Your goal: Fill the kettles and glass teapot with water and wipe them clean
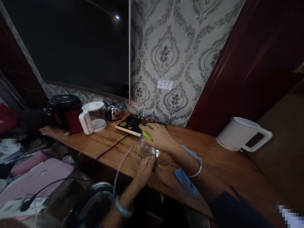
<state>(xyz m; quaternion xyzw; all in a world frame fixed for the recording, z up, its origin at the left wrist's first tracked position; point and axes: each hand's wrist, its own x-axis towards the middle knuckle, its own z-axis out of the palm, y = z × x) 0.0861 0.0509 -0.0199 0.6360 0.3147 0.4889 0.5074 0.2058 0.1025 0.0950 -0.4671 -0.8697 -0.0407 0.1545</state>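
My left hand (145, 169) is closed around the dark handle of a clear glass pot (143, 150) near the front edge of the wooden table. A bright green sponge-like pad (147, 135) sits at the pot's top, under the fingers of my right hand (160, 137), which are curled over it. My right hand hides much of the rim and the inside. Just behind the pot lies a black induction cooker (130, 124) with gold flowers and a lit red display. A thin metal spout (143, 111) rises from its area.
A blue cloth (186, 181) lies right of my hands, and a white kettle (238, 134) stands farther right. At left are a glass jug (98, 122), a shiny metal teapot (114, 111) and a red-black appliance (68, 114). A clear hose (120, 164) hangs toward a dark basin (92, 205).
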